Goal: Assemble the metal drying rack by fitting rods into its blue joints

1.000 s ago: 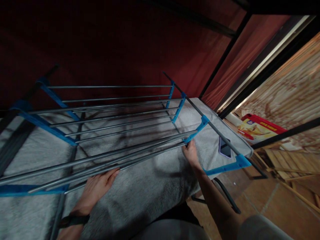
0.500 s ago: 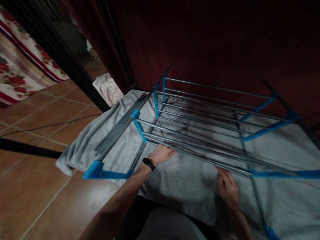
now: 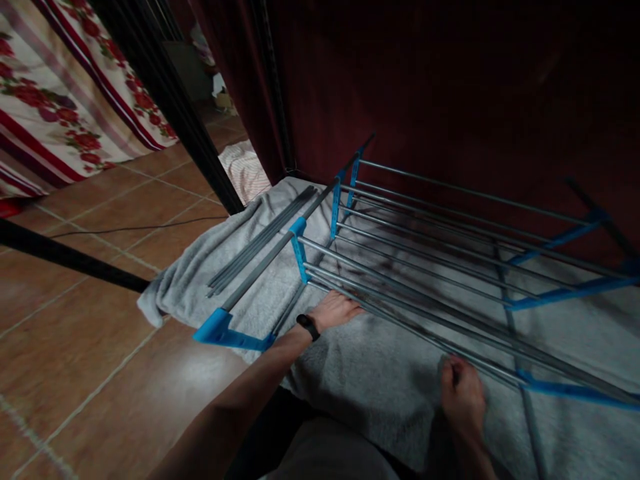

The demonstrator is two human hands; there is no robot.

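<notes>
A rack of grey metal rods (image 3: 425, 268) and blue plastic brackets (image 3: 299, 250) lies on a grey blanket (image 3: 365, 387). My left hand (image 3: 337, 311), with a black band on the wrist, is at the left part of the near lower rods. Its fingers are close together, closed on a metal rod (image 3: 400, 327), with the fingertips partly hidden. My right hand (image 3: 463, 390) is curled just below the same rods, farther right. Its fingertips come up to the rod's edge; what they hold, if anything, cannot be made out.
Several loose grey tubes (image 3: 263, 241) lie on the blanket left of the rack. A dark red curtain (image 3: 425, 87) hangs behind it. Black metal posts (image 3: 173, 113) stand at the left, beside a tiled floor (image 3: 95, 280) with a thin cable (image 3: 135, 227) and a flowered cloth (image 3: 75, 93).
The view has turned left, so the rack sits farther right in it. My right hand's fingers, stretched against the rod before, are now curled. My left hand stays at the rods.
</notes>
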